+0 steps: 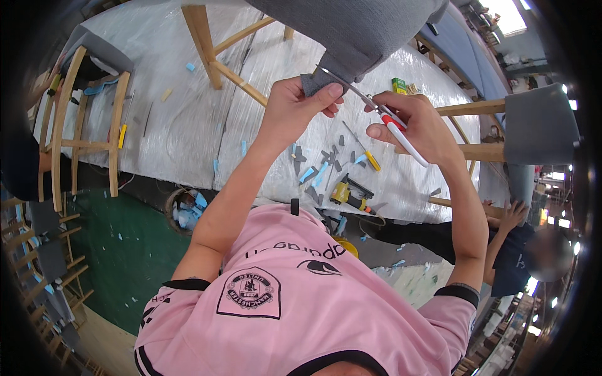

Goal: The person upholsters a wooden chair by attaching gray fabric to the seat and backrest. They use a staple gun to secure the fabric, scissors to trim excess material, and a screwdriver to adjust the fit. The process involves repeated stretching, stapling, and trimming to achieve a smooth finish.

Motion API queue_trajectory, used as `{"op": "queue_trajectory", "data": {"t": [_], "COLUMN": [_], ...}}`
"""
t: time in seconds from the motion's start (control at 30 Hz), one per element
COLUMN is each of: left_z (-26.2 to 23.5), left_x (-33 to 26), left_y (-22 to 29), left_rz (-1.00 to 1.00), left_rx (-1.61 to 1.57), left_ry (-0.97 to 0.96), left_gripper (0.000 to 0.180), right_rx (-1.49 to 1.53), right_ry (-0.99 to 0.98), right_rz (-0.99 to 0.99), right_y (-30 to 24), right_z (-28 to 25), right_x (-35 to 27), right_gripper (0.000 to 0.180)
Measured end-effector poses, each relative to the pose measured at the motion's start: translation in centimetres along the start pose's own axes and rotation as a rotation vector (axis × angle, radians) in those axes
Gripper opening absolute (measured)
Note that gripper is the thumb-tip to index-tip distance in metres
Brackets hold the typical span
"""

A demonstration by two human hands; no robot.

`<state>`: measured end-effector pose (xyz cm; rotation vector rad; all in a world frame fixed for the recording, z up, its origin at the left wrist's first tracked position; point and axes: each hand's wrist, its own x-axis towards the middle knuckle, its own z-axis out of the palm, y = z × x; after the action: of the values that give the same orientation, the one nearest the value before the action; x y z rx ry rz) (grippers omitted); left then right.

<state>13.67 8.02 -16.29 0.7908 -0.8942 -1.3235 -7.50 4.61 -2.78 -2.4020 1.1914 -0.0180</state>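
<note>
Plastic-wrapped, the surface [175,131] stands beside green floor [132,257], a bin [168,210] holds blue scraps [188,217], left grip [293,108] pinches grey fabric [350,57], and right grip [419,119] clasps scissors [394,123].

Grey fabric [389,28], red-and-white scissor handles [409,143], pink shirt [351,288] with black trim [461,292], tan wooden legs [202,47], yellow-and-black nail gun [341,192], yellow screwdriver handle [372,161], blue scraps [307,173], green floor [132,250]

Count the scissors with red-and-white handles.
1: the scissors are in the right hand, blades at the grey fabric that the left hand pinches. Others could be hidden in the clutter.
</note>
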Motion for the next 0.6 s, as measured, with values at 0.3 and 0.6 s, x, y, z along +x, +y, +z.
{"op": "queue_trajectory", "data": {"t": [0.3,0.6], "left_z": [-1.2,-2.1], "left_x": [-2.1,-9.9], "left_y": [-5.8,-15.4], "left_rz": [-0.223,-1.021], "left_rx": [0.321,-0.096], "left_ry": [-0.338,-0.712], "left_gripper": [0.038,0.061], "right_rx": [0.061,0.726], "right_ry": [0.26,0.479], "right_rz": [-0.207,0.38], "right_y": [2.4,3.6], "right_z": [4.5,26.8], "right_x": [-2.4,-11.0], "right_gripper": [0.05,0.053]}}
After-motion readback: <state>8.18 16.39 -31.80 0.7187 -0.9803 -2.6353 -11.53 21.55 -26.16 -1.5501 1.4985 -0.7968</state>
